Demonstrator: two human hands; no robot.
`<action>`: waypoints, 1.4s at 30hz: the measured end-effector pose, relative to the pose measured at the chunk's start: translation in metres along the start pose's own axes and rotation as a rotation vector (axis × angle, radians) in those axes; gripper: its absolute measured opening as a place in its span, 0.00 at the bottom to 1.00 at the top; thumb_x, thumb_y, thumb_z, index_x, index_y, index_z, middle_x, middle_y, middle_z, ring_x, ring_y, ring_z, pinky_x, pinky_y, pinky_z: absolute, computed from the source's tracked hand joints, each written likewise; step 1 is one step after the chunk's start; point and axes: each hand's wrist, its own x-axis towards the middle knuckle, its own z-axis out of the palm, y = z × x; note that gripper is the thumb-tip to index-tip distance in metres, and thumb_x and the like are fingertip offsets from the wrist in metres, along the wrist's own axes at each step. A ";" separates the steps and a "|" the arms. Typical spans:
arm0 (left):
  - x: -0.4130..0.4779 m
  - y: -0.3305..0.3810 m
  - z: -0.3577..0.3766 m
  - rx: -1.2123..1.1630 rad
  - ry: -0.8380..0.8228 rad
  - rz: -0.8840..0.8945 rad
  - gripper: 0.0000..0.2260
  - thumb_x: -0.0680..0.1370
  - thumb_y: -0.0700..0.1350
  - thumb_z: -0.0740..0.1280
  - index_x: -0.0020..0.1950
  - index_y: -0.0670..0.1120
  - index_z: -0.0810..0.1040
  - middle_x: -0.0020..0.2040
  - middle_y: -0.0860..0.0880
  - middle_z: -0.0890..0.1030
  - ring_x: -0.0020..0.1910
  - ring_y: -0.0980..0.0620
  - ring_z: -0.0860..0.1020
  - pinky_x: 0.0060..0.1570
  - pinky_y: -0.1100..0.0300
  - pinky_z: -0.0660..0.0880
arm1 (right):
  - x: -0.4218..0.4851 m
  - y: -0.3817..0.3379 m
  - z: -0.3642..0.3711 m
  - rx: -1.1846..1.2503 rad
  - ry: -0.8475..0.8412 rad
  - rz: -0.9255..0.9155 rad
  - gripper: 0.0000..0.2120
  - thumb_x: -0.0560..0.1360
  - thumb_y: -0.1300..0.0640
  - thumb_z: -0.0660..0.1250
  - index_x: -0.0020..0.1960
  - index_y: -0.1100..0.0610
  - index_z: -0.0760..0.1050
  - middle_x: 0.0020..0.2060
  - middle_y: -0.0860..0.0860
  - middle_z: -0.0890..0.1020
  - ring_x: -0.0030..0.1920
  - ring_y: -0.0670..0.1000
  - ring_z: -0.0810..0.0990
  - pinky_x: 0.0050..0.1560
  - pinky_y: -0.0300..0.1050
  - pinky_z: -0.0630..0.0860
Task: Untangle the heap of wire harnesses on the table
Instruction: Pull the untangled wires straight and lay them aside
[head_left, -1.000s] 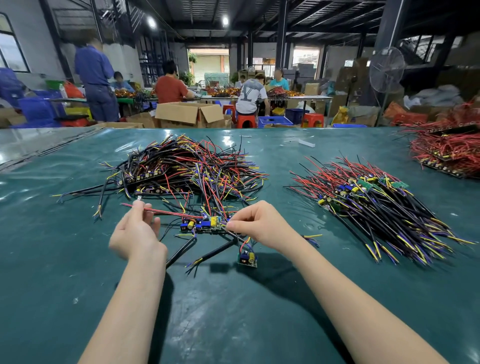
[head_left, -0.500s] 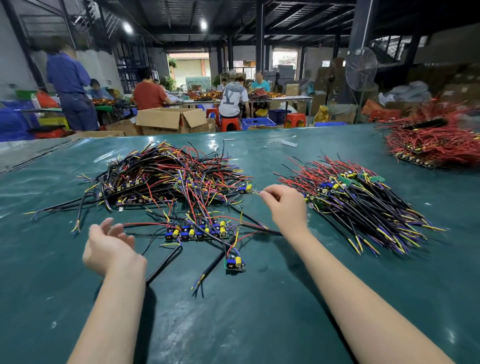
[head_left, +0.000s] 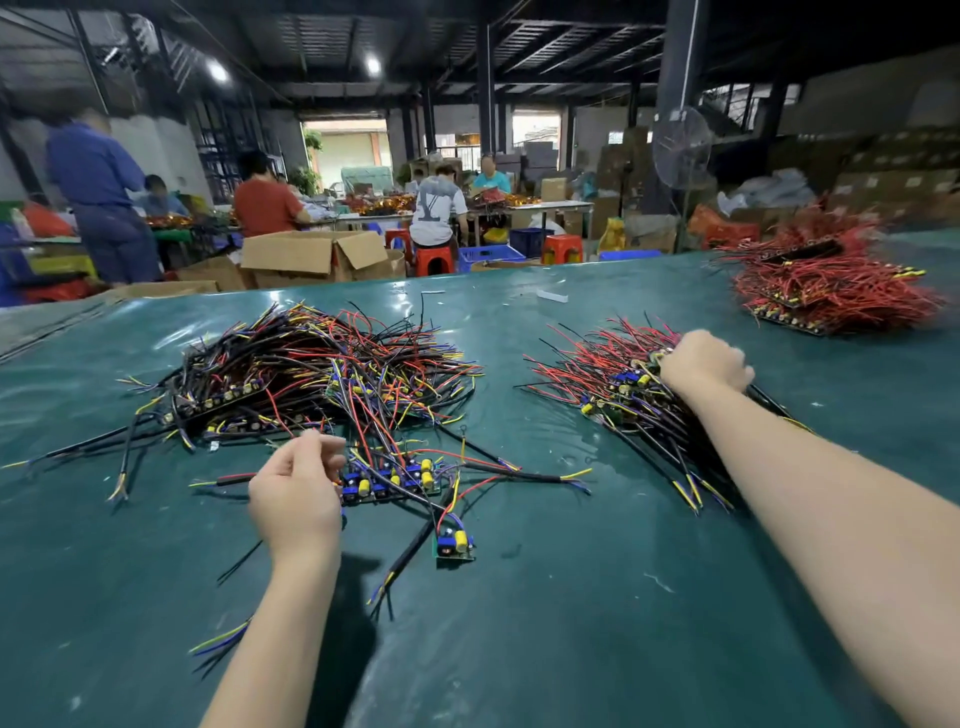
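A: The tangled heap (head_left: 311, 374) sits left-centre on the table (head_left: 519, 623); our right hand (head_left: 704, 364), curled on the sorted pile (head_left: 613, 400), hold unclear.
B: Our left hand (head_left: 293, 488) curled by the circuit boards (head_left: 389, 480), hold unclear. We should lay wires parallel.

The glossy teal-green table cover (head_left: 519, 649) carries a tangled heap of black, red, yellow and blue wires (head_left: 311, 374). The tidier pile of red and black wires (head_left: 597, 379) shows yellow and blue tips. The far pile of wires (head_left: 831, 291) is almost all red. The small green circuit board (head_left: 454, 548) bears blue and yellow parts.
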 end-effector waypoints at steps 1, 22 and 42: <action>-0.002 0.000 0.001 0.062 -0.038 0.003 0.14 0.77 0.40 0.62 0.31 0.48 0.76 0.22 0.57 0.76 0.27 0.57 0.71 0.32 0.61 0.67 | -0.002 0.006 0.004 -0.067 -0.004 0.019 0.16 0.76 0.58 0.59 0.62 0.60 0.73 0.64 0.59 0.73 0.66 0.59 0.67 0.64 0.53 0.63; -0.040 -0.012 0.010 0.959 -0.764 0.363 0.18 0.63 0.49 0.72 0.51 0.58 0.73 0.46 0.59 0.76 0.43 0.55 0.75 0.47 0.61 0.71 | -0.151 -0.032 0.067 0.379 -0.527 -0.760 0.11 0.68 0.66 0.64 0.44 0.56 0.83 0.43 0.52 0.77 0.49 0.53 0.74 0.46 0.39 0.66; -0.019 0.012 0.007 -0.710 -0.465 -0.258 0.24 0.68 0.19 0.51 0.48 0.44 0.73 0.38 0.49 0.84 0.38 0.55 0.83 0.40 0.65 0.79 | -0.161 -0.050 0.044 1.964 -1.249 0.466 0.07 0.74 0.61 0.63 0.40 0.62 0.77 0.36 0.58 0.79 0.27 0.50 0.81 0.27 0.38 0.79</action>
